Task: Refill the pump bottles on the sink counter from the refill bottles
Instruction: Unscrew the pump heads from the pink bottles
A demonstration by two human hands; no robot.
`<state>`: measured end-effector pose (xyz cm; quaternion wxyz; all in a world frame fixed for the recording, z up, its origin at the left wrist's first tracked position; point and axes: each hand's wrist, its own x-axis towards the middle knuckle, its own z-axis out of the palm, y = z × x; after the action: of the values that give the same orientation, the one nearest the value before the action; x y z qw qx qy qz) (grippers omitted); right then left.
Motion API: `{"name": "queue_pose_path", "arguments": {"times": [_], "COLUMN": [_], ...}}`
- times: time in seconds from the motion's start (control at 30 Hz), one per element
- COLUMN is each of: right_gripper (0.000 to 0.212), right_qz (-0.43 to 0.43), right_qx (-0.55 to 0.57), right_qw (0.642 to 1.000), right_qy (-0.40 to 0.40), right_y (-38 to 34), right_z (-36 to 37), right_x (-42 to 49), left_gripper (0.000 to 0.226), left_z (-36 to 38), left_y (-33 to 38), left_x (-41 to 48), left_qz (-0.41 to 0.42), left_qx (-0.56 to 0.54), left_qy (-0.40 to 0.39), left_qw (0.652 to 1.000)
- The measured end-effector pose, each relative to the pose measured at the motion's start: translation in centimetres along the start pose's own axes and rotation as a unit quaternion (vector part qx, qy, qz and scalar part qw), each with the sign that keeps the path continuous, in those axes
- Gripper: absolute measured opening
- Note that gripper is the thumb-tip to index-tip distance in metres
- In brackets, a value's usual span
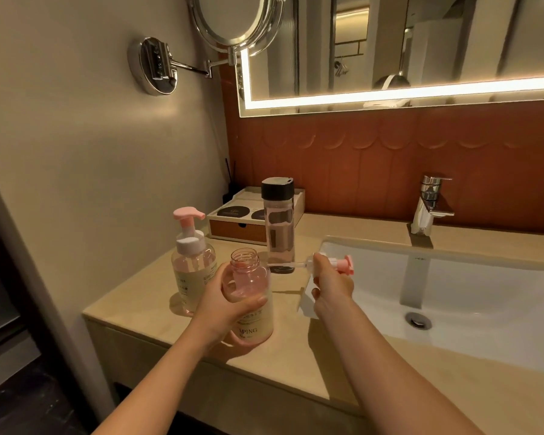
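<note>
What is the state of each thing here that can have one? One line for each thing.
Held bottle: open, pump off, upright, gripped by left hand.
Pump: out of its bottle, held roughly level by right hand.
Second pump bottle: pump on, standing.
Black-capped bottle: capped, upright.
Faucet: no water running.
Drawer: shut.

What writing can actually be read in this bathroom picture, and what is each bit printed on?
"APING": on the label of the open pink bottle, gripped by the left hand, which may hide earlier letters.
Smaller print on that label: too small to read.
Capped pump bottle: label blurred, unreadable.
Sink: tiny mark on its back wall, unreadable.
Black discs on the box: logos unreadable.
Pump head in the right hand: no writing visible.
</note>
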<state>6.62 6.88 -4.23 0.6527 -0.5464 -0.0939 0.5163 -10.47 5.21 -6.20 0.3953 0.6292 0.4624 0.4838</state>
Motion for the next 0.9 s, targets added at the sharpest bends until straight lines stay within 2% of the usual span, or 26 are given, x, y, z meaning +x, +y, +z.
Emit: {"name": "queue_pose_path", "arguments": {"times": [0.2, 0.3, 0.5, 0.67, 0.83, 0.9], "right_gripper": [0.08, 0.089, 0.072, 0.074, 0.067, 0.063], "right_qz": [0.008, -0.046, -0.162, -0.194, -0.225, -0.222], "right_qx": [0.02, -0.037, -0.087, -0.146, -0.072, -0.081], "right_qw": [1.0, 0.998, 0.983, 0.969, 0.971, 0.971], "right_qy": [-0.002, -0.011, -0.014, -0.051, -0.037, -0.03], "right_y": [1.4, 1.1, 1.2, 1.3, 0.8, 0.8], "right_z": [1.9, 1.9, 1.4, 1.4, 1.3, 1.3], "right_x": [0.4, 0.8, 1.8, 2.1, 2.2, 2.3], "left_gripper": [0.056, 0.057, 0.063, 0.065, 0.063, 0.063], "left_z": [-0.9, -0.9, -0.8, -0.8, -0.7, -0.5], "left_y": [-0.2, -0.1, -0.2, -0.2, -0.2, -0.2], "left_x": [0.2, 0.3, 0.4, 0.3, 0.1, 0.0], "left_qz": [-0.002, 0.0, -0.005, -0.005, -0.002, -0.001], "left_qx": [0.001, 0.004, 0.008, 0.015, 0.009, 0.008], "left_qy": [-0.014, -0.021, -0.016, -0.014, -0.009, -0.006], "left_qw": [1.0, 1.0, 1.0, 1.0, 1.0, 1.0]}}
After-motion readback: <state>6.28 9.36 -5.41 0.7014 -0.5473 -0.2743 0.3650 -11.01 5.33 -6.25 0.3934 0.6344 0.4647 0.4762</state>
